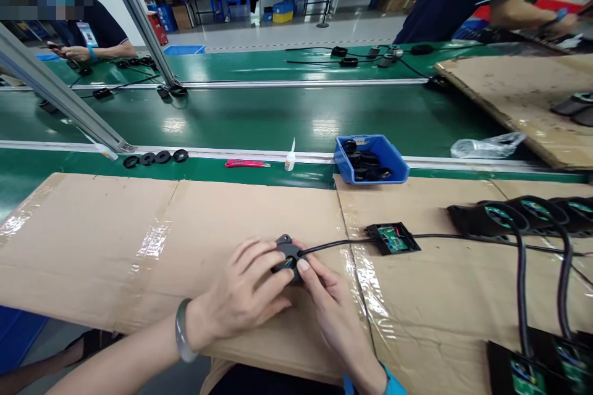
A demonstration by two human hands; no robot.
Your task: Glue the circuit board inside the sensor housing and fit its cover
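Both my hands meet on a small round black housing (288,251) with coloured wires showing inside, lying on the cardboard-covered bench (139,234). My left hand (245,293) curls its fingers over the housing's left side. My right hand (327,302) pinches the housing's right edge where a black cable (333,244) leaves it. That cable runs right to a small open black box with a green circuit board (393,238).
A blue bin (370,159) of black parts, a small glue bottle (290,157), a red cutter (247,164) and several black rings (155,158) line the green conveyor (259,117). More black units with cables (523,216) lie at the right. Other people work across the belt.
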